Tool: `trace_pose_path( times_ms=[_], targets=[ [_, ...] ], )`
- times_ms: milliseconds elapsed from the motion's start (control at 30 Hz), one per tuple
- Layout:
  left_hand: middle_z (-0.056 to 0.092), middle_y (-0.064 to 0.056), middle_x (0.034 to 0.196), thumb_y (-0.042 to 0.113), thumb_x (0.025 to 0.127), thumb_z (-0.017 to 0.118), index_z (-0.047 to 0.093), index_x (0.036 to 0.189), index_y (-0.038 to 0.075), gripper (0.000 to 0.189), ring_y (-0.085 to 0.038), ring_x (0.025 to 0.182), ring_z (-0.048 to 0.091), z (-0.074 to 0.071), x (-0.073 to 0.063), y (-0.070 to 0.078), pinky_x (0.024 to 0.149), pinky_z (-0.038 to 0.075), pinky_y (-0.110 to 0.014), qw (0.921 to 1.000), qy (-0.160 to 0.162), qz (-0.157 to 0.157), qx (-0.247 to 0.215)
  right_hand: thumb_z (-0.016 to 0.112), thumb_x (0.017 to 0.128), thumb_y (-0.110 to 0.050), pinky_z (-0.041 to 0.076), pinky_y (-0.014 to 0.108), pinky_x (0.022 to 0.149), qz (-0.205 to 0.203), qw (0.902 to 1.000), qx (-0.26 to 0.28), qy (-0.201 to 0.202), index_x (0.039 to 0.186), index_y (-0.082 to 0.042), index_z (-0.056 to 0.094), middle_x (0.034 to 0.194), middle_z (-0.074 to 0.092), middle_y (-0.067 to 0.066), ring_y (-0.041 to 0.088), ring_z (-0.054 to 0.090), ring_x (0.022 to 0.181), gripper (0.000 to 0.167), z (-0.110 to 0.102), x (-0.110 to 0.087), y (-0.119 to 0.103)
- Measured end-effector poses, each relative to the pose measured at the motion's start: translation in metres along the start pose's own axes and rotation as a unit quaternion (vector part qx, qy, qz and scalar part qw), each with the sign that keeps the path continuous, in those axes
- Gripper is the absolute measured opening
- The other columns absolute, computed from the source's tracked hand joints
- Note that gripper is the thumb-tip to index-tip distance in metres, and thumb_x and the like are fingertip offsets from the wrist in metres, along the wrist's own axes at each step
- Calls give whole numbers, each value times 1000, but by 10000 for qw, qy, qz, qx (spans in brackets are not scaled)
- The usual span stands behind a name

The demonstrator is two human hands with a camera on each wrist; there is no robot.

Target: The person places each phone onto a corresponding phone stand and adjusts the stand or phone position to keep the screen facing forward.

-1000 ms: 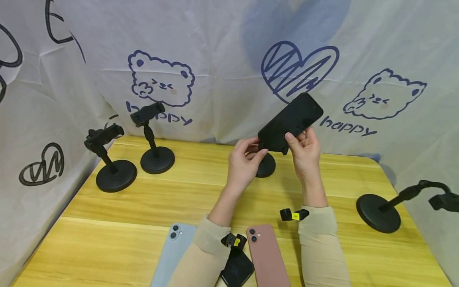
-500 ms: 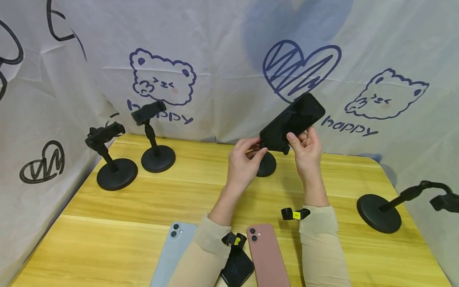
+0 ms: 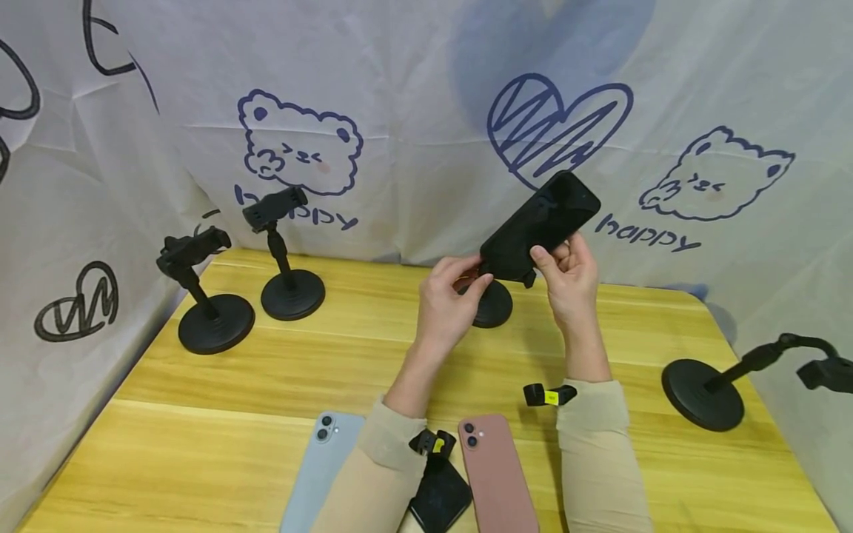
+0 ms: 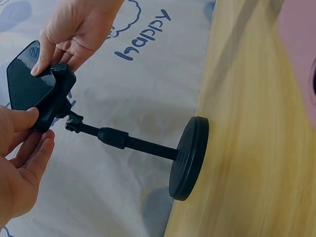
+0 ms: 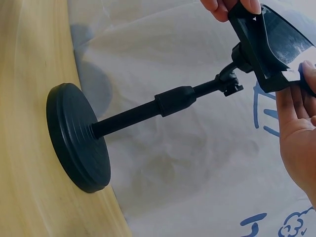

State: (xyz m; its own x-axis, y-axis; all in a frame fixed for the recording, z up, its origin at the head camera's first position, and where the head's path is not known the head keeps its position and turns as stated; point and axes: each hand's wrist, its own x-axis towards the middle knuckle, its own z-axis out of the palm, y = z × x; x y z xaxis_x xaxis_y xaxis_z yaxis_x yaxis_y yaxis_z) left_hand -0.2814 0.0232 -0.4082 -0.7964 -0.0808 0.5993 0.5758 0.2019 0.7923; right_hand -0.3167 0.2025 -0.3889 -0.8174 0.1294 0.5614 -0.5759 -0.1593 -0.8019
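Note:
A black phone (image 3: 540, 226) sits tilted in the clamp (image 5: 259, 54) of a black phone stand (image 4: 153, 147), its dark screen turned toward me. My right hand (image 3: 574, 285) grips the phone's right part, thumb on the screen and fingers behind. At the lower left end, my left hand (image 3: 448, 303) pinches the end of the clamp between thumb and fingers. The stand's round base (image 5: 79, 138) rests on the table near the back edge, and the pole leads up to the clamp. In the head view the phone and hands hide most of the pole.
Two more black phone stands (image 3: 293, 295) (image 3: 216, 323) are at the back left, another stand (image 3: 703, 394) at the right. A light blue phone (image 3: 323, 470), a pink phone (image 3: 498, 474) and a black object (image 3: 441, 494) lie at the front of the wooden table (image 3: 200, 444).
My left hand has shifted very slightly to the left at the clamp. The phone, the stand and my right hand have kept nearly the same place.

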Motion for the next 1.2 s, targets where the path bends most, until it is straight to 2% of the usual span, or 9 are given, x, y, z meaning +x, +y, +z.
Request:
trace_pose_path(
  times_ms=[200,433,600,800,1033,1200],
  targets=[
    [68,-19,108,0,92,78,74,119,-6,29,-30,97,71,-1,1,-1,89,61,-38,10000,-16,12,-44,66,95,13,61,25,83,-68,9997,-217,-39,126,-1,64,99,76,2,12,71,87,34,-2,0,1],
    [68,-18,108,0,92,78,74,119,-6,28,-29,97,70,-3,0,0,90,59,-26,10000,12,-32,-14,67,96,9,60,24,81,-85,9990,-429,-107,128,0,64,101,76,1,11,70,87,33,-1,0,0],
    [68,-18,108,1,92,78,74,118,-6,27,-29,96,70,-4,1,1,89,60,-26,10000,6,33,-1,67,96,9,60,23,81,-73,9987,-506,-81,127,0,65,100,76,1,11,70,85,32,-1,0,-2],
    [69,-17,110,2,92,79,75,118,-5,27,-28,97,70,-5,2,-1,89,59,-24,10000,-17,-42,-2,68,96,7,60,23,80,-64,9981,-611,-104,126,1,66,98,76,0,10,69,83,30,-2,0,-4],
    [70,-17,109,2,91,79,76,117,-4,26,-28,96,71,-7,2,-1,89,59,-24,10000,11,-56,17,71,96,4,53,19,66,-40,9962,-871,-69,115,-1,68,85,71,-2,12,54,67,20,-1,0,-5],
    [70,-18,108,2,91,80,76,116,-5,26,-29,95,71,-7,3,-1,88,59,-25,10000,60,-23,-36,71,96,4,51,19,64,-63,9953,-960,-85,115,-1,68,84,71,-3,12,51,65,20,-2,0,-5]
  ],
)
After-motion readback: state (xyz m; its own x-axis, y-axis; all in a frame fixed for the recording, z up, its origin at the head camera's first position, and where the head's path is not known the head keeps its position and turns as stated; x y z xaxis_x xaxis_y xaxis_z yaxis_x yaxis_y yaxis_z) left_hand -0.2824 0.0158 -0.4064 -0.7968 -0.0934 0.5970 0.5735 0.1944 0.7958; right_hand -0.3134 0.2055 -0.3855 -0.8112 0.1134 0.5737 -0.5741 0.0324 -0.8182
